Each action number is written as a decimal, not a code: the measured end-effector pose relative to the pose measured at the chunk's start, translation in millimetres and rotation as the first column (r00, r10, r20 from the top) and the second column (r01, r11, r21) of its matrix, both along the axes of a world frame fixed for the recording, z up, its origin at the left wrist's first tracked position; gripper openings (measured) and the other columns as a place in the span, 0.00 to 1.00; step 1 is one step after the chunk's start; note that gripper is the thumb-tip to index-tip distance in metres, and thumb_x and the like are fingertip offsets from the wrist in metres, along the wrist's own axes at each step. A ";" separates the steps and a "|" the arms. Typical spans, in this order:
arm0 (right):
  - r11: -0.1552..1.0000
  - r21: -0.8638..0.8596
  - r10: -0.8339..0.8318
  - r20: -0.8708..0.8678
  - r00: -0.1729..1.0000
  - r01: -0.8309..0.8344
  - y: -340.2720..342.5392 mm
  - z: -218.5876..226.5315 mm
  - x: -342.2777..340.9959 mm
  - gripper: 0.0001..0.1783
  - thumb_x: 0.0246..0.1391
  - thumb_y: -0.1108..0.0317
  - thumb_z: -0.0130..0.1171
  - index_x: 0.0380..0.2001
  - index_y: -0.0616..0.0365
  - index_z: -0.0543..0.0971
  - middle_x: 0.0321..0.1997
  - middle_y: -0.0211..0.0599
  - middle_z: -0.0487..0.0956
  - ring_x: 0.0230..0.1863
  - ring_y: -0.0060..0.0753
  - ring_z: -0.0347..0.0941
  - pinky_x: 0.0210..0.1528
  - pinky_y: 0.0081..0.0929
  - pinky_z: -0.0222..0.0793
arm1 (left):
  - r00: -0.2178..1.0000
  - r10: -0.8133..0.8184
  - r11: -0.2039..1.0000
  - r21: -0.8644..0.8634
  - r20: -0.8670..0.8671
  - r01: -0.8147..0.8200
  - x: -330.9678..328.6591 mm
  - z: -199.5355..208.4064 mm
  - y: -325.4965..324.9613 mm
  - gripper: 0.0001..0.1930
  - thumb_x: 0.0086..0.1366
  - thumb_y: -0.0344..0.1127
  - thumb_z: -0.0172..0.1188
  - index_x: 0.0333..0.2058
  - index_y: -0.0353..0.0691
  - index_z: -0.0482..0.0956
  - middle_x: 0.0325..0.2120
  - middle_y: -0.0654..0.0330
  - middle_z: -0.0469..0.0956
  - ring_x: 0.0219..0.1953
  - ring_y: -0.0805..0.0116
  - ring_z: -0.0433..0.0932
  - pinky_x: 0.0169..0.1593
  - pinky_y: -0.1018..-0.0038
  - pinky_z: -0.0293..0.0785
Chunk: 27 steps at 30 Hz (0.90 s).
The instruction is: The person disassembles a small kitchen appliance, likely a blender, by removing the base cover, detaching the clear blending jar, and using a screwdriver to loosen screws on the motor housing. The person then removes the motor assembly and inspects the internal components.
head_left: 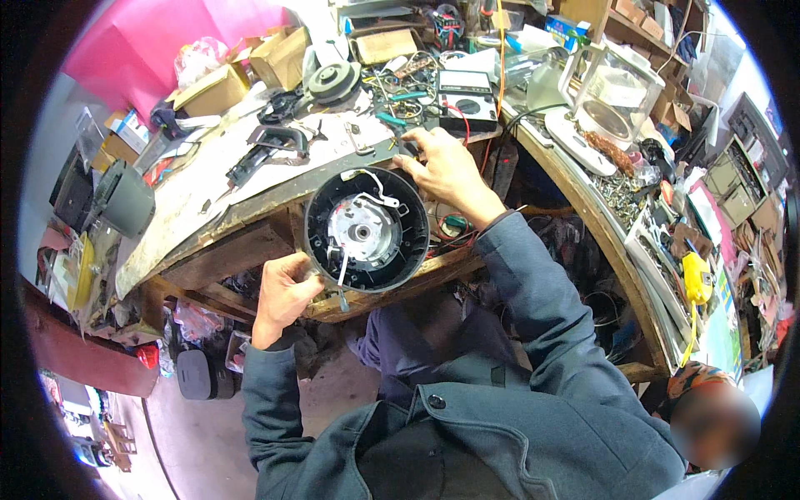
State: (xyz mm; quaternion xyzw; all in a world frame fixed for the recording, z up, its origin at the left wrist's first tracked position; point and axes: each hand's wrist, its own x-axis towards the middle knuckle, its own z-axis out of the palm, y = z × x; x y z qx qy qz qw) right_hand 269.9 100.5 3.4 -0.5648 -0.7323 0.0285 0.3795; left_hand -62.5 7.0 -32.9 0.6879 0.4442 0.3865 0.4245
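Note:
A round black appliance housing [321, 250] with a white and metal hub [362, 232] and white wires inside is held tilted against the front edge of a wooden workbench [250, 208]. My left hand [283, 293] grips its lower left rim. My right hand [442, 171] sits at its upper right rim, fingers curled around a small dark part [408, 149] at the bench edge; what that part is I cannot tell. Both sleeves are grey-blue.
The bench holds black plastic parts [267, 148], a grey round lid [333, 82], a multimeter [467, 98], cardboard boxes [279, 57] and loose wires. A side bench on the right carries a white scale-like appliance [604, 108] and screws. Another person [708, 417] is at lower right.

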 end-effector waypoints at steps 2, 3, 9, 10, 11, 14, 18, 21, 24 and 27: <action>0.999 -0.013 0.044 0.019 0.999 -0.044 -0.2 1.8 5.2 0.24 0.59 0.50 0.68 0.51 0.54 0.81 0.42 0.52 0.83 0.45 0.52 0.82 0.48 0.44 0.78 | 0.998 0.025 0.999 0.028 -0.054 -0.023 4.5 1.4 -2.4 0.05 0.55 0.24 0.62 0.31 0.32 0.84 0.23 0.74 0.77 0.26 0.87 0.69 0.30 0.82 0.63; 0.996 -0.004 0.086 0.026 0.996 -0.085 4.7 6.2 9.9 0.24 0.59 0.51 0.68 0.51 0.56 0.81 0.40 0.51 0.84 0.42 0.48 0.83 0.46 0.41 0.78 | 0.999 0.024 0.999 0.022 -0.024 -0.023 8.1 7.0 -2.0 0.06 0.55 0.24 0.62 0.33 0.32 0.85 0.23 0.75 0.77 0.26 0.87 0.68 0.30 0.82 0.63; 0.999 -0.034 0.027 -0.260 0.965 -0.037 -5.3 5.1 44.9 0.16 0.62 0.64 0.67 0.51 0.60 0.83 0.41 0.40 0.88 0.40 0.24 0.82 0.45 0.25 0.78 | 1.000 0.009 1.000 -0.004 -0.016 -0.009 -0.5 -1.3 -2.4 0.10 0.55 0.21 0.61 0.37 0.31 0.86 0.27 0.74 0.80 0.29 0.87 0.71 0.33 0.84 0.66; 0.999 -0.027 0.017 -0.257 0.966 -0.024 -10.8 10.2 51.4 0.15 0.63 0.65 0.66 0.49 0.60 0.84 0.40 0.38 0.88 0.40 0.22 0.82 0.44 0.25 0.77 | 1.000 0.010 1.000 -0.013 -0.007 -0.010 6.6 12.2 -8.2 0.11 0.56 0.21 0.61 0.38 0.31 0.86 0.28 0.74 0.80 0.30 0.87 0.71 0.34 0.84 0.67; 0.999 -0.037 0.028 -0.271 0.962 -0.039 -9.3 2.5 60.9 0.14 0.63 0.65 0.66 0.49 0.60 0.84 0.40 0.36 0.87 0.38 0.22 0.81 0.44 0.24 0.77 | 1.000 0.002 1.000 -0.010 0.018 -0.002 6.0 8.2 -6.9 0.11 0.57 0.21 0.61 0.39 0.31 0.87 0.29 0.74 0.81 0.31 0.87 0.71 0.34 0.84 0.68; 0.998 -0.047 0.036 -0.138 0.990 -0.043 -29.5 -0.2 72.1 0.12 0.61 0.64 0.67 0.43 0.61 0.85 0.37 0.38 0.87 0.37 0.24 0.81 0.43 0.25 0.76 | 0.998 -0.031 0.999 -0.010 0.057 0.032 5.2 9.1 -7.5 0.13 0.59 0.20 0.62 0.43 0.31 0.87 0.33 0.71 0.84 0.35 0.85 0.76 0.40 0.83 0.72; 0.959 -0.255 0.122 -0.033 0.992 -0.126 -42.2 -18.8 77.7 0.09 0.59 0.66 0.66 0.36 0.62 0.85 0.30 0.42 0.86 0.31 0.27 0.81 0.38 0.30 0.77 | 0.997 -0.016 0.999 -0.035 0.074 0.019 6.8 7.6 -7.3 0.12 0.60 0.20 0.63 0.42 0.31 0.87 0.34 0.69 0.85 0.36 0.83 0.77 0.41 0.81 0.74; 0.965 -0.247 0.101 0.059 0.993 -0.083 -39.0 -34.4 76.4 0.09 0.56 0.67 0.65 0.35 0.62 0.85 0.31 0.46 0.85 0.33 0.39 0.84 0.40 0.34 0.78 | 0.996 0.005 0.999 -0.044 0.093 -0.001 8.5 6.6 -7.3 0.10 0.60 0.21 0.64 0.41 0.31 0.87 0.34 0.68 0.85 0.36 0.82 0.78 0.41 0.81 0.74; 0.971 -0.217 0.129 0.098 0.987 -0.105 -33.8 -51.8 67.3 0.10 0.53 0.67 0.64 0.35 0.61 0.85 0.32 0.49 0.85 0.36 0.51 0.84 0.42 0.41 0.78 | 0.993 0.008 1.000 -0.023 0.119 -0.005 8.1 3.5 -6.1 0.10 0.59 0.20 0.64 0.40 0.31 0.87 0.34 0.67 0.86 0.35 0.81 0.79 0.41 0.80 0.75; 0.969 -0.221 0.145 0.142 0.979 -0.112 -30.0 -85.6 54.0 0.10 0.54 0.66 0.61 0.35 0.61 0.84 0.35 0.53 0.84 0.40 0.55 0.83 0.45 0.46 0.77 | 0.992 0.032 0.999 0.029 0.123 -0.036 14.4 5.6 -6.4 0.11 0.57 0.19 0.64 0.39 0.31 0.87 0.33 0.66 0.86 0.34 0.80 0.79 0.41 0.80 0.75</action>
